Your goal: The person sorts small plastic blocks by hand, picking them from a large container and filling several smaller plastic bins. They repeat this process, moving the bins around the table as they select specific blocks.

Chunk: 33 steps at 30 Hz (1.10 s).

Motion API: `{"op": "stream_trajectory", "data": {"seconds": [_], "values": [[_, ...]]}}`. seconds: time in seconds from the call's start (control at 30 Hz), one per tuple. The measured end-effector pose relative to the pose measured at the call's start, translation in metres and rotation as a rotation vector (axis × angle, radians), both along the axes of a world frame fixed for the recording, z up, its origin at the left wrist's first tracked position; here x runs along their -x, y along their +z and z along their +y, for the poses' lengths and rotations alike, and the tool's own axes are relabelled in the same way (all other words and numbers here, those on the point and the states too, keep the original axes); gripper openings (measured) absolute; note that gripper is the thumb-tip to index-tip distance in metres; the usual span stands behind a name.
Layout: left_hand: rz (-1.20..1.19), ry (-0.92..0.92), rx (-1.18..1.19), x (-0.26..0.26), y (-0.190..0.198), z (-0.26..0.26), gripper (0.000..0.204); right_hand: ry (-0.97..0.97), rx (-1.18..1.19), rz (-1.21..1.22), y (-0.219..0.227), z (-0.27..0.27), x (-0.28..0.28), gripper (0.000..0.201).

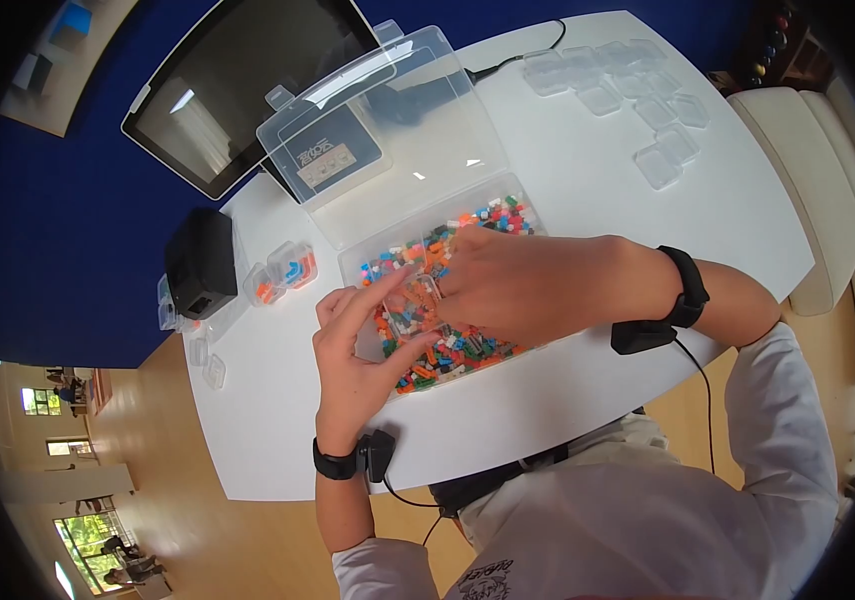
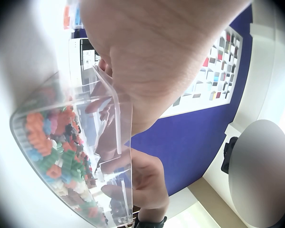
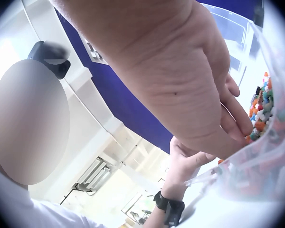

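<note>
A large clear plastic box [image 1: 353, 262] full of small colourful toy bricks [image 1: 510, 217] lies before me, its hinged lid [image 1: 453, 150] raised at the back. My left hand [image 1: 348, 345] holds a small clear case [image 1: 414, 308] between thumb and fingers, over the left part of the bricks. Orange pieces show through it. Beside it, my right hand [image 1: 538, 285] reaches down into the box with its fingers bent toward the bricks. In the right wrist view its fingers [image 3: 240, 118] point down at the bricks; I cannot tell whether they pinch one.
Several small clear cases [image 1: 603, 95] are spread at the far right of the white table [image 1: 598, 190]. To the left, small cases [image 1: 293, 265] hold orange and blue pieces, near a black boxy object [image 1: 200, 262]. A dark screen [image 1: 238, 90] stands behind the lid.
</note>
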State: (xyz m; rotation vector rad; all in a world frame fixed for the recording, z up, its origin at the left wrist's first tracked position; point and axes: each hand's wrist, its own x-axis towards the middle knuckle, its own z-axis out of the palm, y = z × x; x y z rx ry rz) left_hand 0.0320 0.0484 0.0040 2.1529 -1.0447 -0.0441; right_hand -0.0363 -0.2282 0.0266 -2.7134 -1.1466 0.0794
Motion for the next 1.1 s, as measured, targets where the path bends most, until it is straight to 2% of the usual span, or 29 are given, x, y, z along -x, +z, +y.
{"op": "stream_trajectory", "data": {"seconds": [0.23,0.63,0.7,0.73,0.8,0.83,0.9,1.1], "values": [[-0.015,0.007,0.005,0.001,0.001,0.001,0.083,-0.007,-0.115,-0.084,-0.013,-0.008,-0.003,0.011],[-0.040,0.013,-0.007,0.000,0.001,0.001,0.081,-0.001,0.049,0.001,-0.004,-0.004,-0.006,0.008],[-0.042,0.017,-0.012,0.001,0.001,0.001,0.080,-0.004,-0.340,-0.227,-0.012,-0.005,-0.008,0.005],[-0.019,0.025,-0.004,0.001,0.000,0.001,0.080,-0.003,-0.340,-0.227,-0.012,-0.003,-0.009,0.005],[0.004,0.031,0.003,0.002,-0.001,0.002,0.079,0.010,-0.620,-0.222,-0.010,0.006,-0.009,0.009],[-0.003,0.045,0.002,0.002,-0.005,0.003,0.078,0.007,-0.621,-0.224,-0.011,0.011,-0.009,0.009],[-0.008,0.051,-0.004,0.001,-0.006,0.005,0.078,-0.076,-0.458,-0.420,-0.015,0.017,-0.009,0.012],[0.004,0.032,0.004,0.002,0.000,0.001,0.078,-0.167,-0.380,-0.416,0.005,-0.009,-0.014,0.015]]}}
